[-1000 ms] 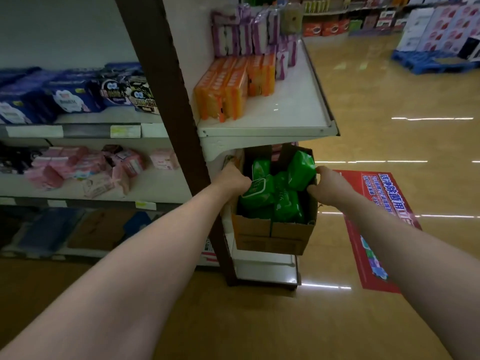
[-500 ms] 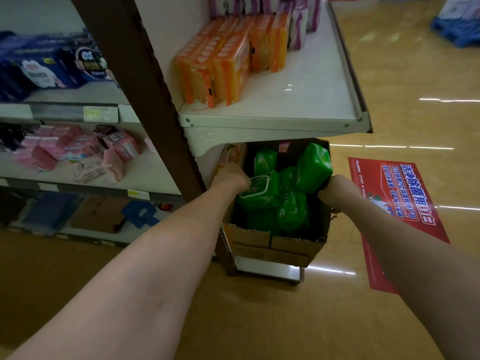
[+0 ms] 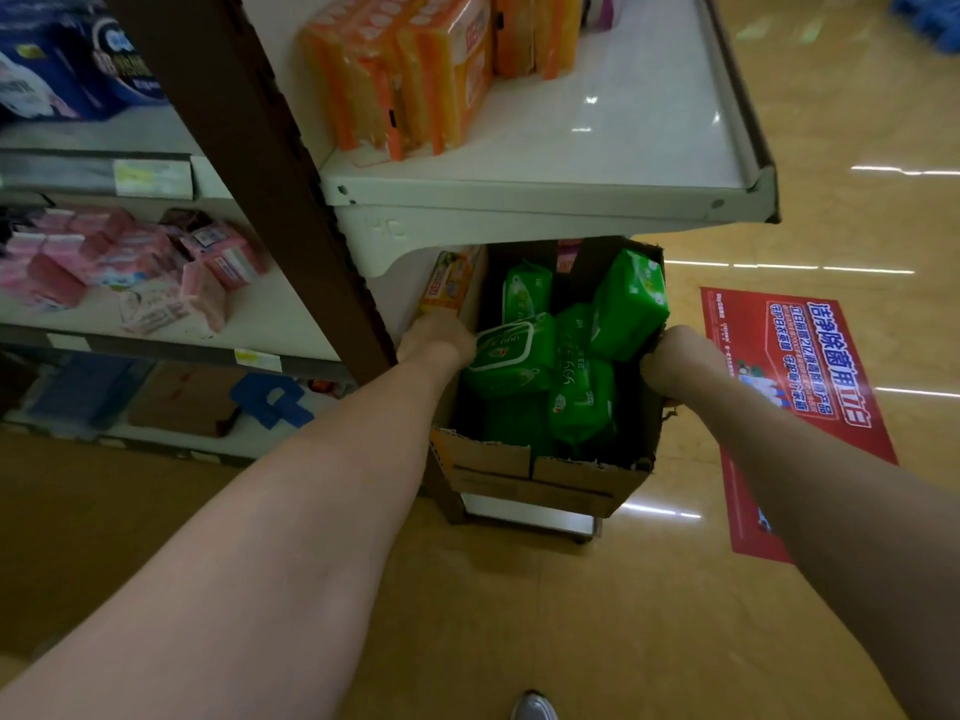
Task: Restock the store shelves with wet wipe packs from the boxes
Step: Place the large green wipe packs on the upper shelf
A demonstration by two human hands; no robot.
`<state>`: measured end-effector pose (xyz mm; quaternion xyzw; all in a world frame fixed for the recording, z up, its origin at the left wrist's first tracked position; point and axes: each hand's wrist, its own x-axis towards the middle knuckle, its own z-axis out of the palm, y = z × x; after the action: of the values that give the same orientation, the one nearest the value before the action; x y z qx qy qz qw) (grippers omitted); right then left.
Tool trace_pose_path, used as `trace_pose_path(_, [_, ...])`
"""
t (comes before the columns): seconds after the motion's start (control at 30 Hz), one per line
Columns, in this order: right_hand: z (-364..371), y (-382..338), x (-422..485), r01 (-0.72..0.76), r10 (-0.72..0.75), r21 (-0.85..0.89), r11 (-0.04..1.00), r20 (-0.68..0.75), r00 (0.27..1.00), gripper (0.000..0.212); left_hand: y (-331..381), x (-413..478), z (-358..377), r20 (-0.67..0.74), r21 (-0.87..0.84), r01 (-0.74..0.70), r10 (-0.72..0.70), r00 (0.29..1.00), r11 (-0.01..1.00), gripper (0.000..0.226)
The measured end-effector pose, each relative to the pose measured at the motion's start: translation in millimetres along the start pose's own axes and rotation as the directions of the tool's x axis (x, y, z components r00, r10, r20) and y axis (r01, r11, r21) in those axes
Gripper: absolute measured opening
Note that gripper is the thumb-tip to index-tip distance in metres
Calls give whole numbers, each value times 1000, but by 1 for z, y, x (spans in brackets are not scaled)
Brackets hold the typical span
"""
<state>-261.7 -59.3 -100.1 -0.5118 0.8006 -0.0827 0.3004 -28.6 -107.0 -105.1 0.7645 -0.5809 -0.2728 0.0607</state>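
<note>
An open cardboard box (image 3: pixel 540 472) sits under the end-cap shelf, resting on a low white base. Several green wet wipe packs (image 3: pixel 576 387) fill it, one pack (image 3: pixel 628 304) standing up at the far right. My left hand (image 3: pixel 436 337) grips the box's left wall, fingers curled over the rim beside a green pack (image 3: pixel 511 356). My right hand (image 3: pixel 680 363) grips the right wall the same way. The fingertips of both hands are hidden inside the box.
Just above the box juts a white end-cap shelf (image 3: pixel 550 200) with orange packs (image 3: pixel 405 80). A dark brown upright (image 3: pixel 270 163) stands to the left, with side shelves of pink packs (image 3: pixel 135 262) and blue packs (image 3: pixel 62 65). A red floor sticker (image 3: pixel 795 397) lies right.
The view has closed in on the box and tipped down. Both hands have kept their grip on the box walls, and the box sits slightly lower and nearer.
</note>
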Motion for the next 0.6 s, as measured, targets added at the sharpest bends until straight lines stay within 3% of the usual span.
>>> trace_pose_path(0.2, [5, 3, -7, 36, -39, -44, 998, -61, 997, 22, -6, -4, 9, -95, 21, 1, 1, 995, 1000, 35])
trace_pose_path(0.43, [5, 9, -30, 53, -54, -7, 999, -60, 997, 14, -16, -31, 5, -117, -9, 36, -37, 992, 999, 34])
trace_pose_path(0.6, [-6, 12, -68, 80, -82, -26, 996, -64, 995, 20, -28, -66, -6, -115, -63, -22, 15, 993, 998, 33])
